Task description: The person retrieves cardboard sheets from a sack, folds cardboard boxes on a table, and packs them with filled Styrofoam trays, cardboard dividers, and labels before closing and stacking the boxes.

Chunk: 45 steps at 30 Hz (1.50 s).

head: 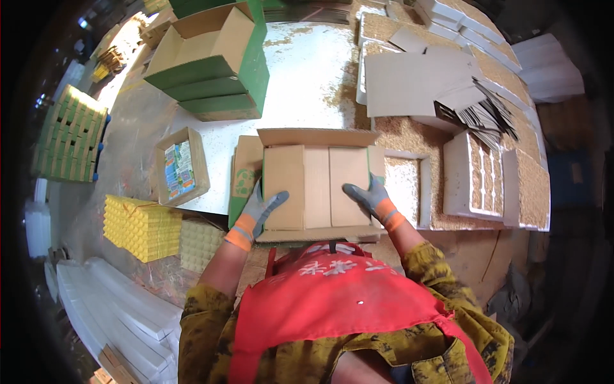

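Directly before me is a cardboard box; its two side flaps are folded inward with a gap between them, and the long flaps at the far and near edges stand outward. In a grey glove with an orange cuff, my left hand grips the box's left side, thumb over the left flap. My right hand, gloved alike, grips the right side, thumb on the right flap. The fingers along the box's sides are partly hidden. Flat cardboard with green print lies beneath or beside the box at the left.
A large open green carton stands at the far left of the white table. Nearer is a small carton holding colourful packets. Yellow egg trays are stacked at lower left. Foam trays of husk-like filling and grey cardboard sheets lie at right.
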{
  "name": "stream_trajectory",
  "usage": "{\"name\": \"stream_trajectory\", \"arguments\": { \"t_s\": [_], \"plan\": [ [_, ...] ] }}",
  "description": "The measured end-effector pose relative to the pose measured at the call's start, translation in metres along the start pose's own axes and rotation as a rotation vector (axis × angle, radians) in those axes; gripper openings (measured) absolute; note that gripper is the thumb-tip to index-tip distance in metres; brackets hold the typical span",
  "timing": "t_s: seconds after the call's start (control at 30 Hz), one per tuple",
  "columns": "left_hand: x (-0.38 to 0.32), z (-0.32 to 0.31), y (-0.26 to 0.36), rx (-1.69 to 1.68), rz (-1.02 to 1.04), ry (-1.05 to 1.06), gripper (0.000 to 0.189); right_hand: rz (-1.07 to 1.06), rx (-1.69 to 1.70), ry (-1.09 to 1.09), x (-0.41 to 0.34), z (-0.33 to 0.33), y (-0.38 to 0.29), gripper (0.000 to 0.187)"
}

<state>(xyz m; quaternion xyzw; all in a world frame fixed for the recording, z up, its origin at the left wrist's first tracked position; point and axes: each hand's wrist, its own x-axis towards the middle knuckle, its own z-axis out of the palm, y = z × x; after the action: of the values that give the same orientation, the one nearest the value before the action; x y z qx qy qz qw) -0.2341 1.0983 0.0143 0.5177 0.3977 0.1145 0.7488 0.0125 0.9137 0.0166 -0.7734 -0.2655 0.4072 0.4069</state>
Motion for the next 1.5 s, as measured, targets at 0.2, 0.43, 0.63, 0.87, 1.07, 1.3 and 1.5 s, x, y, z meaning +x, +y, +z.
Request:
{"name": "stream_trajectory", "arguments": {
  "t_s": [0.2,0.43,0.63,0.87,1.07,1.3,1.5],
  "plan": [
    [0.004,0.012,0.039,-0.097,0.201,0.003,0.088,-0.162,0.661,-0.003,-0.027,-0.029,-0.013,0.057],
    [0.145,-0.143,0.126,-0.719,0.965,0.284,0.048,-0.425,1.293,-0.014,0.019,-0.038,-0.107,0.048],
    [0.215,-0.256,0.232,-0.357,0.738,0.360,0.085,-0.410,1.309,0.004,0.168,-0.038,-0.175,0.051],
    [0.199,-0.353,0.200,0.063,0.699,0.485,0.078,-0.446,0.808,-0.024,0.246,0.143,-0.336,0.054],
    [0.268,-0.302,0.207,0.162,1.015,0.763,0.056,-0.346,0.733,0.083,0.335,0.152,-0.342,0.078],
    [0.206,-0.287,0.195,0.446,0.702,0.950,0.046,-0.359,0.336,0.012,0.207,0.119,-0.202,0.068],
    [0.093,-0.140,0.006,0.736,0.378,0.652,0.081,-0.101,-0.299,0.849,0.048,0.012,0.040,0.086]
  ]
}}
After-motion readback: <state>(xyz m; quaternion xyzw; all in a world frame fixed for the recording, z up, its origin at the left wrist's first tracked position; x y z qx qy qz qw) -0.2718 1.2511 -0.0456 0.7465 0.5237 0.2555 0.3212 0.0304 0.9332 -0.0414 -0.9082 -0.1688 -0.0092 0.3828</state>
